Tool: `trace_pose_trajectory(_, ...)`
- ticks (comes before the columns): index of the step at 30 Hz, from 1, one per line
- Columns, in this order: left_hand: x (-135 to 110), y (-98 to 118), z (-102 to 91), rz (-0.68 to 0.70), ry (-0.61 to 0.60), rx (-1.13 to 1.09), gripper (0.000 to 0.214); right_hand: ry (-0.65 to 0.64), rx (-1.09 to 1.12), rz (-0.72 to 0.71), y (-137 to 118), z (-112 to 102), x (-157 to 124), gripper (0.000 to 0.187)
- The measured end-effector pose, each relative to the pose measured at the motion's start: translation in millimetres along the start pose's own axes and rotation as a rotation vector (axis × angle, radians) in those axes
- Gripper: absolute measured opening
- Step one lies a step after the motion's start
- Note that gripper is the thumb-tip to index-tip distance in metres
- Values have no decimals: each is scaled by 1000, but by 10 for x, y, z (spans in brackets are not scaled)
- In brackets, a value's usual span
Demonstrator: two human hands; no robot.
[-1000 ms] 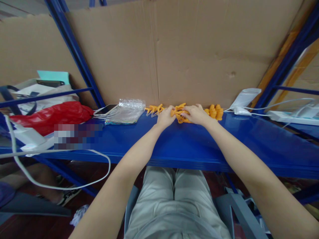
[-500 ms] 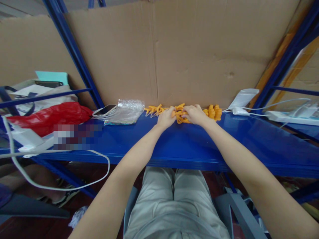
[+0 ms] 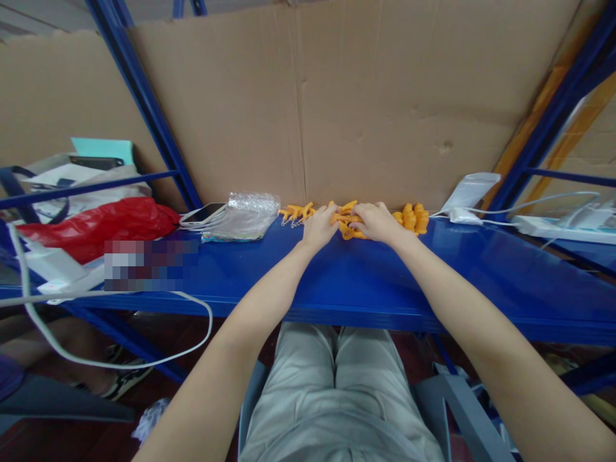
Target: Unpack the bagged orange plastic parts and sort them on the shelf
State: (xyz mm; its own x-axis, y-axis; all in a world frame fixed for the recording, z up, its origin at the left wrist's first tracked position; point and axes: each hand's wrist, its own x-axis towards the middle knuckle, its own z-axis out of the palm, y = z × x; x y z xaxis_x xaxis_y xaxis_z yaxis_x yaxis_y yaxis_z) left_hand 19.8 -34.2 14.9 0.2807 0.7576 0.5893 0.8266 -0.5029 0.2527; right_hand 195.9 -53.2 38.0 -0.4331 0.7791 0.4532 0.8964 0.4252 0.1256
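Observation:
My left hand (image 3: 321, 226) and my right hand (image 3: 378, 221) are close together at the back of the blue shelf. Fingers of both curl round an orange plastic piece (image 3: 348, 219) that spans the gap between them. Just below it lies another orange part with a round end (image 3: 347, 233). Left of my left hand are several branching orange pieces (image 3: 297, 212) with small metal chains. Chunky orange figures (image 3: 414, 219) stand beside my right wrist. My palms hide part of what I hold, so its full shape is unclear.
A cardboard panel (image 3: 356, 109) rises behind the blue shelf (image 3: 356, 282). To the left lie a clear plastic packet (image 3: 248, 218), a phone (image 3: 210, 212), a red bag (image 3: 101, 230) and a white cable (image 3: 210, 314). A white adapter (image 3: 464, 215) with cables sits at right.
The orange piece between my hands has turned slightly and now lies more level. Both hands stay in nearly the same place.

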Motion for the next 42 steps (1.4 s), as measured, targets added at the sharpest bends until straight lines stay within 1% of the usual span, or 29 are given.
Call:
trace_pose_trajectory(4,-36,64,-43,44,-66,127,34,-134,77,42,63,71,18,23)
trace_pose_trajectory(7,-48,95,-49,50,-80,155,37,-167,77,67,90,92,23,25)
trace_pose_trajectory(13,-18,84,-10,14,-24,37,31,-96,-11,34,55,11,3,25)
trace_pose_trajectory(17,10,70,45,-37,16,-86,28,-66,-85,51,17,-30,-11,24)
trace_pose_trajectory(22,10,86,77,-139,-17,-190,21,33,-177,29,15,-30,-24,23)
trace_pose_trajectory(27,14,86,93,-183,-37,-204,22,53,-221,48,33,-19,-34,25)
trace_pose_trajectory(31,39,-14,112,-246,-78,-192,21,91,-222,139,167,2,-43,27)
trace_pose_trajectory(33,45,-79,108,-274,-96,-173,21,107,-194,203,279,14,-50,26)
trace_pose_trajectory(36,40,-133,81,-293,-90,-127,22,153,-132,307,460,14,-64,24)
trace_pose_trajectory(42,4,-61,8,-269,-108,-46,25,271,7,576,792,-40,-107,25)
